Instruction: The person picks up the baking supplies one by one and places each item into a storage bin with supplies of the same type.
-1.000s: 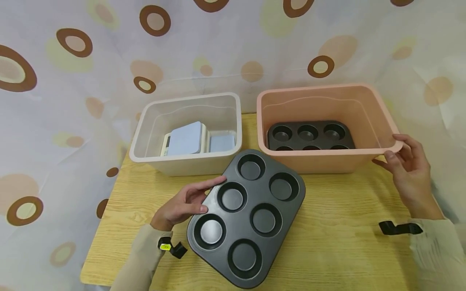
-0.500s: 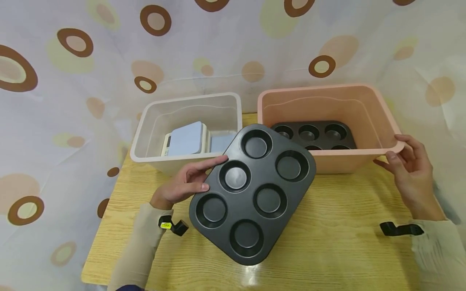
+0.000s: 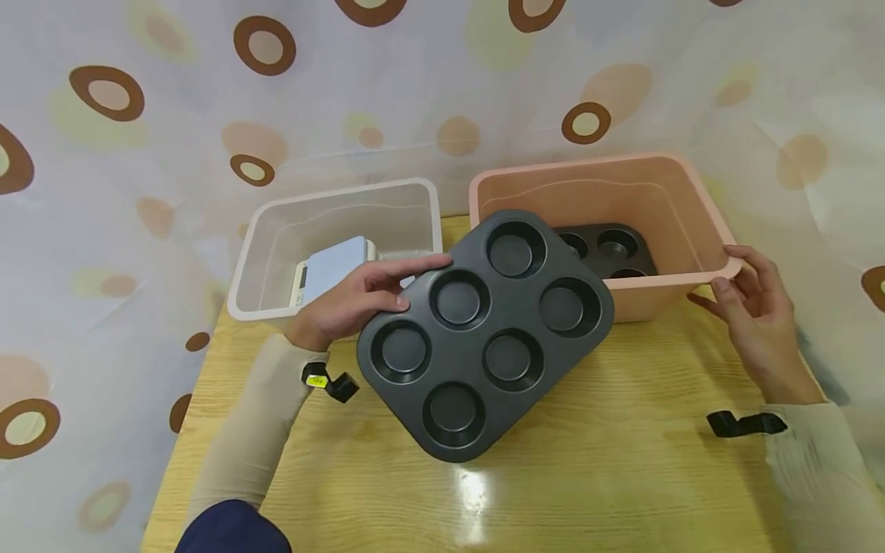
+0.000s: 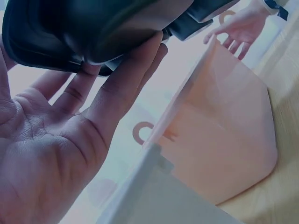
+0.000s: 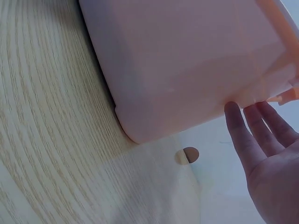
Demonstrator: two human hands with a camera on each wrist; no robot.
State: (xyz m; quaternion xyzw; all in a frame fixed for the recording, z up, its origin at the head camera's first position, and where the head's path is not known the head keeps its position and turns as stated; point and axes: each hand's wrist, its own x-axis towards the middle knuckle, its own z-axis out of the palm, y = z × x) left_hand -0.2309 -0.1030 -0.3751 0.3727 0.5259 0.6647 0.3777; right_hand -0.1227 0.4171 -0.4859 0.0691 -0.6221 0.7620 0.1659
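A dark six-cup muffin pan is held tilted above the table by my left hand, which pinches its left edge with the thumb on top and the other fingers beneath. In the left wrist view, those fingers support the underside of the muffin pan. My right hand holds the front right corner of the pink bin, thumb and fingers at the rim. From the right wrist, fingertips touch the bin's outer wall. Inside the bin lies a second muffin pan, partly hidden by the held one.
Left of the pink bin stands a white bin. It contains a light-blue-topped device with a small dark display, like a kitchen scale. Both bins sit at the back of the wooden table, before a patterned curtain.
My left hand has raised the muffin pan and brought it toward the pink bin, so it now covers part of that bin's front. The right hand keeps its hold. The head view has shifted slightly.
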